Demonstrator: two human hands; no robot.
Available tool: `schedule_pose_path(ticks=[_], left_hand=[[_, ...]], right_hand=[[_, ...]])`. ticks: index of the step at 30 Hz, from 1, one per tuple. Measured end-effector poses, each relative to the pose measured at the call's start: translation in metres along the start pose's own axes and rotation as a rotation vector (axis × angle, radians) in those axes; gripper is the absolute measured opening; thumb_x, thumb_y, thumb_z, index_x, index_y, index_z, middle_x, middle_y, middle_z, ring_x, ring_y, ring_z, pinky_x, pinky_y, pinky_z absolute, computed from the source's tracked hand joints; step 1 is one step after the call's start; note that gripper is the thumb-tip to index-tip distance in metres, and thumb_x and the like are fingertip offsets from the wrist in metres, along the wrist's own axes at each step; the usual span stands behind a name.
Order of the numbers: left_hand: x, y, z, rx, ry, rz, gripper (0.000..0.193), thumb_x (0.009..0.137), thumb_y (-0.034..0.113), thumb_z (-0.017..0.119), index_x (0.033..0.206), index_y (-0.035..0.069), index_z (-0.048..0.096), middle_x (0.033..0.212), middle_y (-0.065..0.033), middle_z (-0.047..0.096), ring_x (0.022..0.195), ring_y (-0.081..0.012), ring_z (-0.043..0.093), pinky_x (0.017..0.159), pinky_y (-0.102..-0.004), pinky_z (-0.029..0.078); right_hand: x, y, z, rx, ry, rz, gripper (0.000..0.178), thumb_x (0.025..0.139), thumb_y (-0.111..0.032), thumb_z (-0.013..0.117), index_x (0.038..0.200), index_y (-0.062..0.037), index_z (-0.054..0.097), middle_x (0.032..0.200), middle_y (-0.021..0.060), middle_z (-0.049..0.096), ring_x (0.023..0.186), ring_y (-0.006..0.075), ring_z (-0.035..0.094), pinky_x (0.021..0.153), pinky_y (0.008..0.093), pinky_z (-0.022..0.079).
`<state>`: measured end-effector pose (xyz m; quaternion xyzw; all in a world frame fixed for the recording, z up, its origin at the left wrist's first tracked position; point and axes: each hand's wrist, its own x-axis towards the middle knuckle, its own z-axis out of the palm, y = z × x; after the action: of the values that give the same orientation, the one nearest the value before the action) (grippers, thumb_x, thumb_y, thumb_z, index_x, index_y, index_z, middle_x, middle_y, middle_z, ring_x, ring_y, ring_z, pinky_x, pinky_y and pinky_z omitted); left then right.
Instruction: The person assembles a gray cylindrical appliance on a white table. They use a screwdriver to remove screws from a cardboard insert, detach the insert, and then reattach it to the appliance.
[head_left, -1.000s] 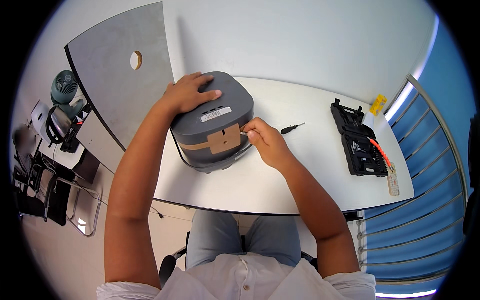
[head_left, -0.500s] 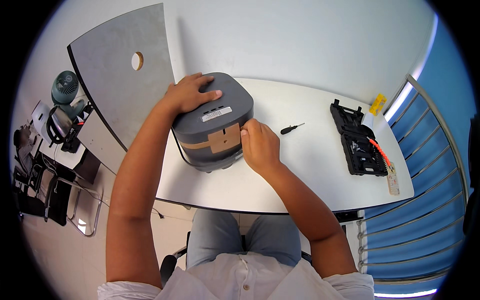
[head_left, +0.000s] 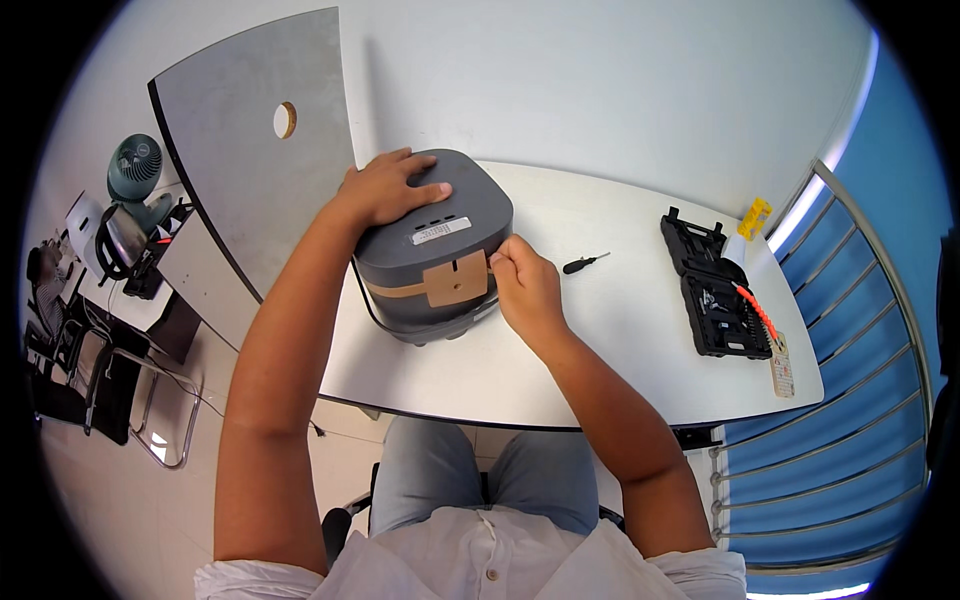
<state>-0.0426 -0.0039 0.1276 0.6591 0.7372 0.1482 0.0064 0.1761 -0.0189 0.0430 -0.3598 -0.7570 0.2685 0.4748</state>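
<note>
Left hand (head_left: 385, 188) flat atop the rounded dark-grey plastic appliance (head_left: 432, 250) on the white table (head_left: 600, 350), right hand (head_left: 527, 290) pinched at its cardboard-taped side; a hard tug could slide it.

white table (head_left: 620, 340): appliance (head_left: 430, 250), screwdriver (head_left: 584, 263), toolcase (head_left: 712, 290)

one grey appliance (head_left: 432, 250), one screwdriver (head_left: 584, 264), one tool case (head_left: 715, 300)

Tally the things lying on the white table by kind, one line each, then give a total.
Dark grey appliance: 1
Small black screwdriver: 1
Open black tool case: 1
Yellow object at the far edge: 1
Total: 4
</note>
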Motion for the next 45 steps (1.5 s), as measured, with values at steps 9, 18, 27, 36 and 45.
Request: schedule_pose_path(ticks=[9,18,27,36,45], left_hand=[[-0.001,-0.001,0.001,-0.008,0.004,0.006,0.076,0.076,0.071,0.051,0.137,0.024,0.048,0.148,-0.0104,0.035,0.137,-0.0272,0.032,0.107,-0.0555,0.022],[0.0,-0.001,0.001,-0.001,0.015,0.015,0.077,0.075,0.072,0.05,0.136,0.023,0.049,0.147,-0.0103,0.036,0.137,-0.0274,0.032,0.105,-0.0556,0.024],[-0.001,-0.001,0.0,-0.001,0.008,0.014,0.077,0.076,0.071,0.05,0.136,0.023,0.049,0.147,-0.0104,0.036,0.137,-0.0274,0.032,0.105,-0.0556,0.024],[0.001,-0.002,0.002,-0.004,0.001,0.027,0.077,0.076,0.072,0.05,0.137,0.024,0.048,0.148,-0.0114,0.034,0.137,-0.028,0.032,0.106,-0.0539,0.023],[0.003,-0.004,0.002,0.01,-0.002,0.026,0.078,0.077,0.072,0.049,0.138,0.024,0.047,0.148,-0.0124,0.034,0.137,-0.0281,0.031,0.106,-0.0542,0.023]], right_hand=[[0.001,-0.004,-0.003,0.084,-0.035,0.102,0.014,0.089,-0.01,0.048,0.08,-0.0004,0.053,0.062,0.0075,0.051,0.06,0.0101,0.045,0.056,0.0279,0.039],[-0.007,0.021,0.009,-0.266,0.15,-0.503,0.016,0.082,-0.017,0.064,0.08,-0.0073,0.052,0.067,0.0087,0.057,0.06,0.0274,0.056,0.052,0.0379,0.043],[-0.016,0.025,0.017,-0.08,0.047,-0.245,0.032,0.08,-0.029,0.072,0.077,-0.0056,0.051,0.063,0.0081,0.058,0.054,0.0233,0.057,0.05,0.034,0.044],[-0.02,0.02,0.007,0.024,-0.081,-0.091,0.032,0.081,-0.032,0.071,0.077,-0.0051,0.054,0.059,0.0086,0.058,0.052,0.0217,0.056,0.05,0.0314,0.043],[-0.021,0.016,-0.003,0.345,-0.311,0.079,0.021,0.089,-0.023,0.063,0.085,-0.0022,0.06,0.062,-0.0006,0.051,0.057,0.0069,0.043,0.053,0.0251,0.037]])
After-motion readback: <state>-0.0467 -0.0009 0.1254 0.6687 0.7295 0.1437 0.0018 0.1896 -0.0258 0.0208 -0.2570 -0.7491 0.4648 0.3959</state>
